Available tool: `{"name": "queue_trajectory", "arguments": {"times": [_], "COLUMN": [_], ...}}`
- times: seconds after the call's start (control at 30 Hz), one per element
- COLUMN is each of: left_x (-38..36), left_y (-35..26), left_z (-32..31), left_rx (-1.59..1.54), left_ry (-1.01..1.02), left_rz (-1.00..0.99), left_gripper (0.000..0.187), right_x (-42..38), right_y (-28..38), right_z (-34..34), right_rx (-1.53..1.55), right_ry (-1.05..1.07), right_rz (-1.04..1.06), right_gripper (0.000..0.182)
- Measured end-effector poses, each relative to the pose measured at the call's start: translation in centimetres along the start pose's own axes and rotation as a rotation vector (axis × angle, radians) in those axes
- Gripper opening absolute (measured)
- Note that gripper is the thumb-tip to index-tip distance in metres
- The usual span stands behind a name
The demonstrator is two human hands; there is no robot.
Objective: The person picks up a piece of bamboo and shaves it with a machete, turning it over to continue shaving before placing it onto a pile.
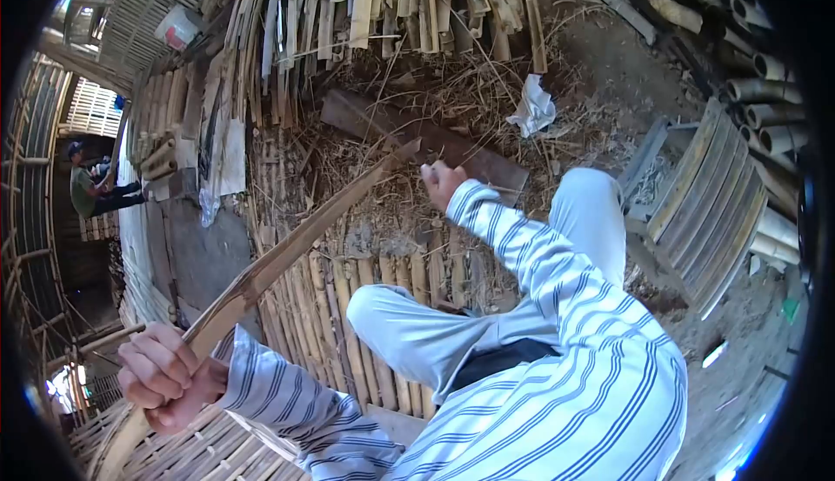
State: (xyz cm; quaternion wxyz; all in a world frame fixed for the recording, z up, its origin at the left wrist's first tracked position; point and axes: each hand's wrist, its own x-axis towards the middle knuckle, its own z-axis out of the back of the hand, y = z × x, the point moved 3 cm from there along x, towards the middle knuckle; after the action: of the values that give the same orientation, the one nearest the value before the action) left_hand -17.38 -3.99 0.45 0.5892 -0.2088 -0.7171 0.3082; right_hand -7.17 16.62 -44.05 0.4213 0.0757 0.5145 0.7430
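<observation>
My left hand [165,377], at the lower left, has its fingers wrapped around a long split bamboo strip [296,242]. The strip slants up and away to the right, its far end lying over a dark brown board [483,163] on the floor. Close to that end is my right hand [444,183], fingers curled closed. Whatever it grips is too small and blurred to make out. Thin shavings [365,146] are scattered around the board. Between my hands, my bent legs [417,320] rest over a bamboo-slat floor [335,333].
A large stack of split bamboo strips [383,3] stands ahead. Crumpled white paper [532,107] lies beside the shavings. At right are a curved slatted bamboo seat [709,203] and several bamboo poles [765,103]. Another person [91,181] sits at the far left.
</observation>
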Motion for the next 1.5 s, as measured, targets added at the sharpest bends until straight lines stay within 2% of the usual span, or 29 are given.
{"name": "queue_trajectory", "arguments": {"times": [0.07, 0.1, 0.17, 0.23, 0.27, 0.3, 0.33, 0.4, 0.43, 0.5, 0.53, 0.57, 0.63, 0.73, 0.83, 0.87, 0.97, 1.03, 1.07, 1.1, 1.17, 1.23, 1.3, 1.37, 1.43, 1.5], "left_x": [0.0, 0.1, -0.5, -0.6, 0.3, 1.1, 1.3, 0.9, 1.1, 1.9, 2.3, 1.7, 2.3, 2.5, 3.0, 3.0, 2.4, 2.2, 2.1, 1.9, 1.4, 1.2, 1.8, 2.2, 1.6, 1.1], "left_y": [0.0, 0.0, -0.4, -0.7, -0.2, 0.5, 1.2, 0.1, 0.1, 0.1, -0.2, -1.7, -2.3, -2.0, 0.0, 0.3, 0.1, 0.0, 0.0, -0.1, -0.1, 0.1, 0.4, 0.9, 0.1, -0.5], "left_z": [0.0, 0.0, 0.8, 1.5, 1.0, 1.2, 0.7, 1.6, 1.9, 2.2, 2.1, 3.5, 4.2, 5.1, 3.6, 3.5, 4.8, 4.4, 4.1, 3.9, 3.0, 2.2, 1.3, 1.8, 2.6, 3.7], "left_rx": [0.030, 0.043, 0.056, 0.099, 0.095, 0.244, 0.407, 0.696, 0.692, 0.690, 0.580, 0.397, 0.474, 0.627, 0.885, 0.798, 0.740, 0.579, 0.498, 0.523, 0.580, 0.590, 0.603, 0.587, 0.571, 0.507], "left_ry": [0.005, 0.017, -0.029, -0.093, 0.001, -0.344, -0.714, -0.906, -0.997, -1.176, -1.163, -0.936, -0.897, -0.733, -0.842, -0.884, -0.963, -0.715, -0.589, -0.610, -0.642, -0.712, -0.719, -0.720, -0.689, -0.619], "left_rz": [0.003, 0.003, -0.003, -0.034, 0.029, -0.059, -0.126, -0.077, -0.076, -0.038, 0.053, 0.188, 0.205, 0.215, 0.072, -0.020, -0.143, -0.065, -0.029, -0.055, -0.100, -0.103, -0.091, -0.130, -0.088, -0.078], "left_gripper": [0.034, 0.034, 0.035, 0.035, 0.036, 0.036, 0.037, 0.038, 0.038, 0.040, 0.042, 0.042, 0.049, 0.054, 0.053, 0.042, 0.029, 0.030, 0.031, 0.034, 0.041, 0.044, 0.044, 0.044, 0.043, 0.042], "right_x": [-1.3, -0.7, 1.1, 4.9, 5.4, 3.2, 3.2, 3.5, 3.6, 2.2, 1.7, 0.7, -1.2, -4.7, -7.9, -8.9, -10.9, -10.4, -9.9, -9.3, -5.9, -0.4, 0.5, 1.0, -2.4, -5.0], "right_y": [0.9, -0.4, -5.9, -14.4, -14.6, -10.5, -10.8, -10.5, -10.0, -7.9, -5.8, -3.7, 0.7, 6.3, 12.4, 14.3, 17.8, 17.2, 16.2, 15.1, 8.5, -2.9, -7.5, -5.4, 1.9, 6.8], "right_z": [-0.7, -1.3, -3.4, -6.4, -7.1, -4.8, -4.6, -4.0, -3.5, -1.4, 0.4, 1.5, 3.9, 6.2, 6.7, 6.8, 6.7, 4.8, 4.1, 3.5, 1.0, -2.4, -2.4, -4.0, -1.0, 1.8], "right_rx": [-0.009, -0.030, -0.077, -0.088, -0.121, -0.186, -0.181, -0.169, -0.160, -0.102, -0.097, -0.089, -0.061, 0.014, 0.182, 0.221, 0.205, 0.173, 0.102, 0.033, -0.055, -0.196, -0.181, -0.126, -0.068, -0.031], "right_ry": [0.066, 0.023, -0.068, -0.071, -0.081, -0.099, -0.080, -0.049, -0.069, -0.067, -0.102, -0.131, -0.162, -0.183, -0.147, -0.114, -0.027, -0.070, -0.014, 0.040, 0.011, 0.127, 0.081, 0.089, 0.056, 0.100], "right_rz": [0.059, -0.007, -0.137, -0.133, -0.200, -0.270, -0.280, -0.266, -0.197, -0.189, -0.143, -0.102, -0.010, 0.145, 0.309, 0.358, 0.455, 0.517, 0.414, 0.313, 0.137, -0.266, -0.275, -0.192, 0.008, 0.156], "right_gripper": [0.047, 0.047, 0.047, 0.047, 0.048, 0.050, 0.050, 0.052, 0.052, 0.051, 0.050, 0.049, 0.047, 0.045, 0.045, 0.044, 0.038, 0.039, 0.041, 0.044, 0.046, 0.052, 0.055, 0.053, 0.044, 0.044]}}
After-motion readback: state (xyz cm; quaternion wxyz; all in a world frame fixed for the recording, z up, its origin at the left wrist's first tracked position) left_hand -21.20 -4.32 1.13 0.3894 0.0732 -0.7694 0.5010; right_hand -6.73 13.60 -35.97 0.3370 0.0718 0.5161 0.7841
